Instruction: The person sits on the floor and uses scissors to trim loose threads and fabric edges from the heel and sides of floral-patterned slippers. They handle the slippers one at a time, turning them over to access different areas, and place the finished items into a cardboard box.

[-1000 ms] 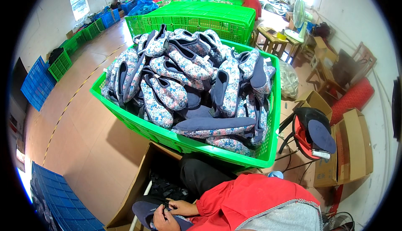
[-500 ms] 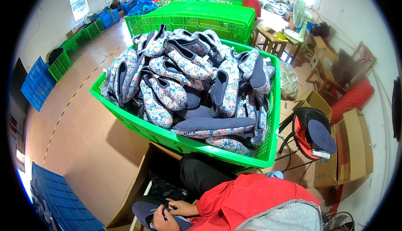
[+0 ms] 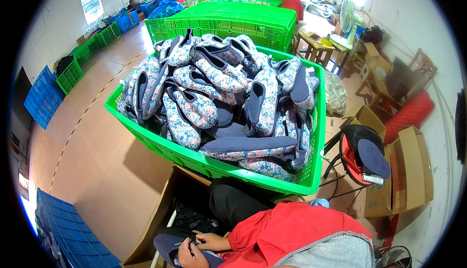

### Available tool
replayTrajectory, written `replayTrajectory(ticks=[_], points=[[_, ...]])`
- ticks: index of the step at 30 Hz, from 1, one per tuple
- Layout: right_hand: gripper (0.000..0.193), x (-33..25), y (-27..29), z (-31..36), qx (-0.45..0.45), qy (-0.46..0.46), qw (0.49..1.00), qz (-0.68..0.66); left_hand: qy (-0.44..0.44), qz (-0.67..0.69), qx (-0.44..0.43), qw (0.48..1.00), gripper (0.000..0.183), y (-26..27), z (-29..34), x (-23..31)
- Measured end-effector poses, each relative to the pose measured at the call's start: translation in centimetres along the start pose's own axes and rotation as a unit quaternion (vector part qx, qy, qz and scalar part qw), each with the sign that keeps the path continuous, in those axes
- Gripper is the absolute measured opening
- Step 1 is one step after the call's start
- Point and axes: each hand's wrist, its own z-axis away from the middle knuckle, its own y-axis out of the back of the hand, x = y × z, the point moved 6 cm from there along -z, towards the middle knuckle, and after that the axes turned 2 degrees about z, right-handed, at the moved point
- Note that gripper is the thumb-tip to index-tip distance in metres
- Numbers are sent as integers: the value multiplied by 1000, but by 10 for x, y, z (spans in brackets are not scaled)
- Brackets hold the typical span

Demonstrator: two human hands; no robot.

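Observation:
At the lower edge, a slipper [image 3: 165, 244] with a navy sole and a hint of floral fabric lies low in front of me. My left hand [image 3: 192, 256] is closed on it, fingers bent together. Beside it, my right hand [image 3: 212, 242], coming from a red sleeve, grips the same slipper near its edge. The fingertips of both hands almost meet; what lies between them is too small to make out. Just beyond the hands, a cardboard box [image 3: 156, 215] holds black pieces [image 3: 194, 218]. A green crate [image 3: 160, 147] heaped with floral slippers [image 3: 209, 71] stands in front of me.
More green crates [image 3: 228, 17] stand behind, near a person in red [image 3: 291, 4]. A blue crate [image 3: 78, 234] is at lower left. On the right are a stool [image 3: 351, 163] with a navy sole on it, an opened carton [image 3: 408, 171] and a fan [image 3: 347, 17].

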Motion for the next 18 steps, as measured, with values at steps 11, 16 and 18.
replayTrajectory(ticks=[11, 16, 18], points=[[24, 1, 2, -3, 12, 29, 999, 13, 20, 5, 2, 1000, 19, -2, 4, -4], [13, 12, -2, -4, 26, 123, 992, -17, -13, 17, 28, 999, 21, -15, 12, -28], [13, 1, -1, -2, -26, 113, 993, -17, -32, 15, 13, 999, 23, -9, 7, -26]])
